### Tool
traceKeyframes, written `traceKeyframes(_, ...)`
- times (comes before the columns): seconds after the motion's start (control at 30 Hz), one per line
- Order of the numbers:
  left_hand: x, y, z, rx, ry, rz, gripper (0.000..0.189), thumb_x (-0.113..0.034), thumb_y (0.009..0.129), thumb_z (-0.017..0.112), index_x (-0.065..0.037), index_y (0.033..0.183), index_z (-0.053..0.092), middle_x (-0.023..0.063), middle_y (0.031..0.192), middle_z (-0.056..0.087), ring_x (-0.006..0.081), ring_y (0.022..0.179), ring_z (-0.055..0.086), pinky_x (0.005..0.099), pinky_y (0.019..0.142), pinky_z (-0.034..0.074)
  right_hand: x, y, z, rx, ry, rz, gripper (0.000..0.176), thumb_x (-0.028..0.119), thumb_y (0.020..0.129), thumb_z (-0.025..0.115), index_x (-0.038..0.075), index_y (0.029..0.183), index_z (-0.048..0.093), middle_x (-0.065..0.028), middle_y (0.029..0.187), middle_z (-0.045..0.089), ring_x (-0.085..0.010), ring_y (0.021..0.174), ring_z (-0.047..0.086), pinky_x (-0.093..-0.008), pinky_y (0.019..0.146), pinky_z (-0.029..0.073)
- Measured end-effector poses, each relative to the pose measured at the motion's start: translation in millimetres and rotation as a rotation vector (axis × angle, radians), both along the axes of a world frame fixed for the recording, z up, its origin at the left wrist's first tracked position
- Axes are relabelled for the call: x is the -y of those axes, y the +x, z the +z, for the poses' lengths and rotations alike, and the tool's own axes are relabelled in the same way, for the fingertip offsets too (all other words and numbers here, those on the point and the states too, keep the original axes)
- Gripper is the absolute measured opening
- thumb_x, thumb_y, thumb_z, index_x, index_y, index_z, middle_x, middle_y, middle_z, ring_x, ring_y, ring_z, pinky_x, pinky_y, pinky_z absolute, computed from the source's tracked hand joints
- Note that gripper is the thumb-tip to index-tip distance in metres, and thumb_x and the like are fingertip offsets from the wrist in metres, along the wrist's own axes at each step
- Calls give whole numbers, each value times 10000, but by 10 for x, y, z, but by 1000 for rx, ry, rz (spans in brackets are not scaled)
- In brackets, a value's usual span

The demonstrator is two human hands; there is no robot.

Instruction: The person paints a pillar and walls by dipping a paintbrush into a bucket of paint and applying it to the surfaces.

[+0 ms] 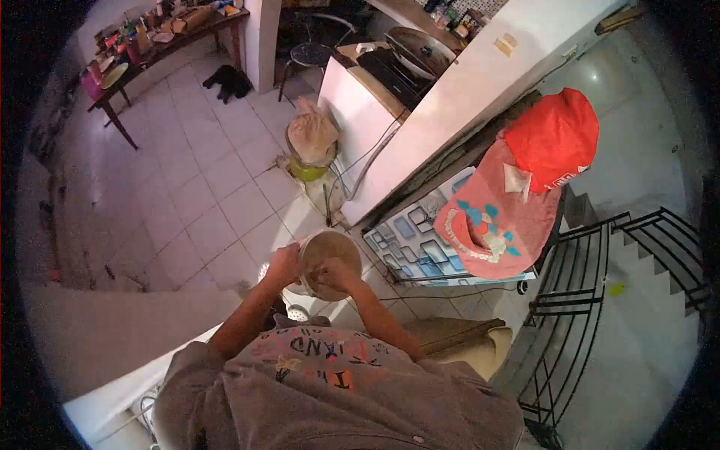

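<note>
A pale round bucket point(358, 250) is in front of my body, low in the middle of the view. Inside it lies a brownish, grainy-looking content point(330, 244), too blurred to name. My left hand point(283, 264) is closed on the bucket's left rim. Reaching in over the near side, my right hand point(334, 275) has its fingers curled inside the bucket; what they hold, if anything, is hidden. My sandalled foot point(298, 311) shows just below the bucket.
Beyond the bucket, a tied bag point(312, 133) sits on a green tub point(307, 171). To the right, a pink cloth point(499, 217) and red bag point(555, 139) cover a patterned appliance point(420, 247). A black stair railing point(574, 300) and a dark animal point(227, 82) are farther off.
</note>
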State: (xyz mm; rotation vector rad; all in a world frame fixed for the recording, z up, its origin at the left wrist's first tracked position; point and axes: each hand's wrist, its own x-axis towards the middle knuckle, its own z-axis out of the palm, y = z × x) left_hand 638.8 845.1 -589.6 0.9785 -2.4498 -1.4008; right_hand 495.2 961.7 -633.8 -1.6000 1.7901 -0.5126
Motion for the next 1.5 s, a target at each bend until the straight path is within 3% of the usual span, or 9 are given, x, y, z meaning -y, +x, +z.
traceKeyframes(0.13,537,-397,-64,101,-8,-228,321,-136,716,580,4,1002,543,211,758,612,315,589,625,393,528,518,95,-131,202,605,68,-693,189,117,726,567,43,877,652,-129,822,640,-196,754,596,-349,673,460)
traceKeyframes(0.2,777,-535,-170,-22,87,-186,327,-149,720,584,3,1005,531,216,741,599,319,635,628,393,553,521,110,-355,147,183,102,-440,219,101,733,542,17,914,634,-107,885,637,-163,761,569,-331,667,451)
traceKeyframes(0.43,1714,-652,-152,7,-51,-231,310,-179,757,547,0,1007,509,221,775,589,349,637,609,423,556,507,796,-387,706,269,-162,-672,208,87,804,511,-3,968,601,-89,803,635,-133,718,583,-278,665,469)
traceKeyframes(0.5,1978,-676,-186,44,38,-139,448,-171,679,593,10,1080,507,245,1055,534,387,1023,489,445,899,382,1021,-423,512,429,-87,-802,209,96,816,529,-16,980,594,-84,789,636,-110,706,575,-270,659,469)
traceKeyframes(0.57,2257,-666,-80,-21,-115,-203,451,-172,686,600,7,1089,507,251,1052,531,394,1005,498,444,869,398,1246,-439,383,571,-40,-810,285,136,851,542,-17,1091,556,-62,973,620,-105,841,572,-236,744,470)
traceKeyframes(0.67,2605,-651,-266,-10,-70,-133,406,-169,690,597,5,1050,524,253,1039,527,394,1014,486,463,832,410,1743,-381,260,331,-120,-692,221,106,797,562,-23,976,552,-125,834,627,-178,748,605,-291,646,473)
traceKeyframes(0.73,2845,-615,-224,37,112,-16,260,-165,762,558,35,906,476,228,769,571,337,604,616,412,512,501,2196,-289,498,229,-114,-676,139,68,753,557,-8,870,556,-162,744,615,-248,693,623,-340,589,469)
traceKeyframes(1.13,4011,-797,-38,168,-91,176,263,-141,779,561,18,978,492,139,752,589,214,556,604,327,422,478,3943,-997,304,36,52,-154,202,215,757,559,59,880,600,-190,778,598,-369,760,579,-439,656,461)
traceKeyframes(1.5,4793,-1087,-373,1,329,410,207,-75,768,541,9,950,490,109,813,579,200,588,581,313,446,506,5077,-1862,446,-99,-33,101,187,161,698,517,21,801,588,-206,736,588,-358,718,591,-444,656,471)
